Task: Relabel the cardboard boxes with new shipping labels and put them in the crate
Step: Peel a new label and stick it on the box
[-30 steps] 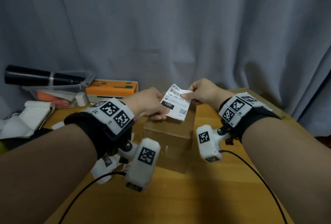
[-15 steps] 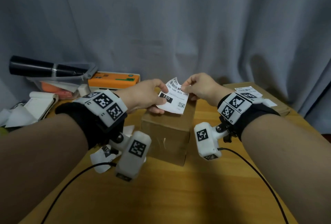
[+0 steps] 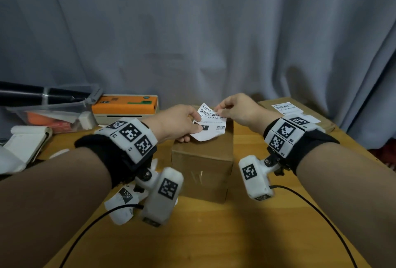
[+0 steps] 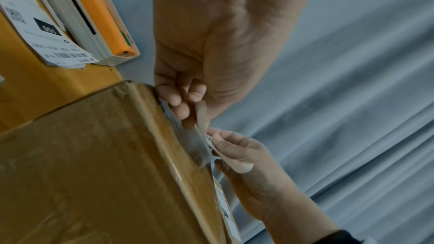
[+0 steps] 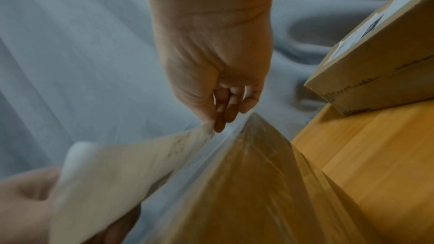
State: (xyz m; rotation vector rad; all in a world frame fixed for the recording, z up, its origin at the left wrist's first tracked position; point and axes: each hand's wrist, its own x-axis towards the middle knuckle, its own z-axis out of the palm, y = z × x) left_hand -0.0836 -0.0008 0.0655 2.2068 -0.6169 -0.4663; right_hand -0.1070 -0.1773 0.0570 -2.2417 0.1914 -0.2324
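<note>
Head view above, facing forward, wrist views close (sharing cardboard box (image 3: 202, 167))

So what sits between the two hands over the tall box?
Only the shipping label: the left hand pinches its left side and the right hand its top right corner, just above the cardboard box. The head view shows it.

The room is dim and evenly lit from above, so the curtain (image 3: 192, 32) reads a flat grey-blue with soft fold shadows, and the table (image 3: 235, 235) shows a muted glow toward 6 o'clock. The head view bows outward at 3 and 9 o'clock, where the forearms smear. Both wrist views are soft and grainy, with pale glare on the box tape (image 4: 173, 170) and blur toward 6 o'clock.
</note>
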